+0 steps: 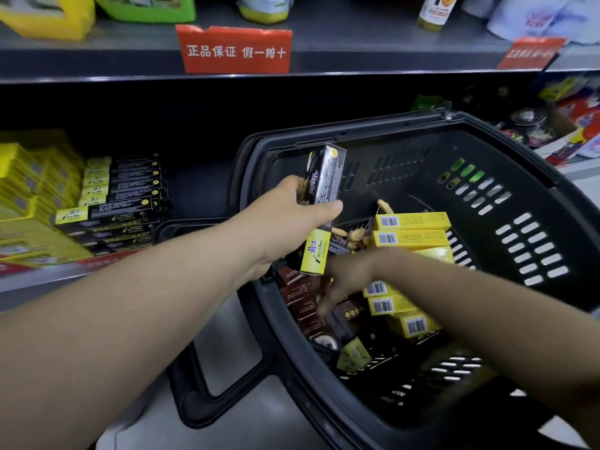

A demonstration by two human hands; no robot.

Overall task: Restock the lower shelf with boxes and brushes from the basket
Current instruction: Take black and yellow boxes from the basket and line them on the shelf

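The lower shelf (29, 285) at nine o'clock carries one stack of boxes (123, 203). The black basket (535, 177) at four o'clock shows six yellow boxes (412, 238). At centre the left hand (292, 219) grips one long box (323, 190); the blurred right hand (344, 284) reaches inside the basket, and its grip cannot be told.

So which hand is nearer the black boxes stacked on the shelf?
Left. The left hand grips a box at the basket's left rim, right of the stack; the right hand is down inside the basket, farther right.

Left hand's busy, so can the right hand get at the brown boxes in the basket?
Probably yes: the right hand is inside the open basket, right beside the uncovered brown boxes.
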